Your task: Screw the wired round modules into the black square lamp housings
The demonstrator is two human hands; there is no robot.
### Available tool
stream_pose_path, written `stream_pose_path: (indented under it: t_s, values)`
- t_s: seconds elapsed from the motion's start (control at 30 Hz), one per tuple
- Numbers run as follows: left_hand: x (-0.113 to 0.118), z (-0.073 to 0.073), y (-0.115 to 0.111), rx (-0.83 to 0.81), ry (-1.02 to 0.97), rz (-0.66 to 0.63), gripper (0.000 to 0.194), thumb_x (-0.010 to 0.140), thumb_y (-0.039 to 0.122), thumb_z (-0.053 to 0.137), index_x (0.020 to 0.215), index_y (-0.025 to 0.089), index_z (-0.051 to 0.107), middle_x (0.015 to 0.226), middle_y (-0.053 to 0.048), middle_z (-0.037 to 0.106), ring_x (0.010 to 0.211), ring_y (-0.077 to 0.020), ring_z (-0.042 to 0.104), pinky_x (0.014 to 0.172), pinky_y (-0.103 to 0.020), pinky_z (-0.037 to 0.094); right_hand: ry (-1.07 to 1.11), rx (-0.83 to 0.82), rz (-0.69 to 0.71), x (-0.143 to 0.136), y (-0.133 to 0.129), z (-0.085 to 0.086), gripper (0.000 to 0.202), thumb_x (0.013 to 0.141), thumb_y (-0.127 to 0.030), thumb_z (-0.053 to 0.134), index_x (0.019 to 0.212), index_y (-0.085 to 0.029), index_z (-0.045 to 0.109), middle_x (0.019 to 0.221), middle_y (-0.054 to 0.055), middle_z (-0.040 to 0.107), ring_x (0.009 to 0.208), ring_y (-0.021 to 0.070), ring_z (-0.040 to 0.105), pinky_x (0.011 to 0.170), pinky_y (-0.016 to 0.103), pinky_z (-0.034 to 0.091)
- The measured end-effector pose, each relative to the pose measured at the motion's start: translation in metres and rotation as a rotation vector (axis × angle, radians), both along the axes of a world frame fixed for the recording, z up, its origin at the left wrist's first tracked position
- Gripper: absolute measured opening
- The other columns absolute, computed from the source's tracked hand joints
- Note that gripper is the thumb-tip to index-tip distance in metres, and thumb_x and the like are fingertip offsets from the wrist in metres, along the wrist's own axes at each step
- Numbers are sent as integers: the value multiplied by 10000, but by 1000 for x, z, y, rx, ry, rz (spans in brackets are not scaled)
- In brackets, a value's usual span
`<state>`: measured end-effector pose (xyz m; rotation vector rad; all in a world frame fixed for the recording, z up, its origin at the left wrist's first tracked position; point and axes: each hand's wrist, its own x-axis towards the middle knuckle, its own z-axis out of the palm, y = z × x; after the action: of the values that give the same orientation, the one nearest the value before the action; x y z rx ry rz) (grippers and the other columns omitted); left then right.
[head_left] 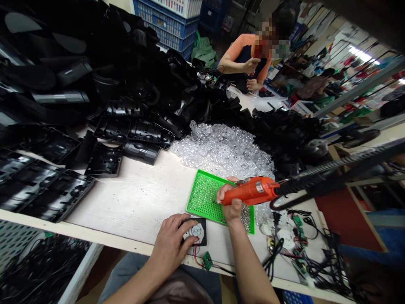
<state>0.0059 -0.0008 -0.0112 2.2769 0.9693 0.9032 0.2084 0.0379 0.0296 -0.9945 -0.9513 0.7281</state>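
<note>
My left hand lies at the near edge of the table, thumb and fingers closed around a small motor with a round silver face on a black square base. Thin red and dark wires run from it to a small green circuit board. In my right hand is an orange electric screwdriver, held over a green perforated tray. Small metal screws lie at the tray's right end. The screwdriver's tip is hidden by my hand.
Behind the tray spreads a heap of clear plastic discs. Black plastic housings are piled left and back. Cables and circuit boards lie at right, below the screwdriver's coiled cord. Across the table sits another person.
</note>
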Motion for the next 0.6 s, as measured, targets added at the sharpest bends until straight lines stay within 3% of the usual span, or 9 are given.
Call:
stream_pose_path:
  t_s: [0.37, 0.6]
  values:
    - [-1, 0, 0, -10, 4, 11, 225, 912, 310, 564, 1120, 245, 619, 1107, -70, 631, 1036, -237, 566, 842, -378, 475, 30, 5, 10, 0, 0, -3, 530, 706, -651, 619, 1048, -260, 513, 539, -87, 465, 385, 105, 391, 377, 227, 347]
    - [-1, -1, -1, -18, 9, 15, 226, 924, 329, 544, 1123, 251, 619, 1119, -73, 626, 1038, -235, 569, 844, -377, 478, 19, -26, -11, 2, 1, -2, 585, 670, -718, 596, 1002, -244, 518, 511, -89, 449, 374, 104, 387, 371, 222, 322]
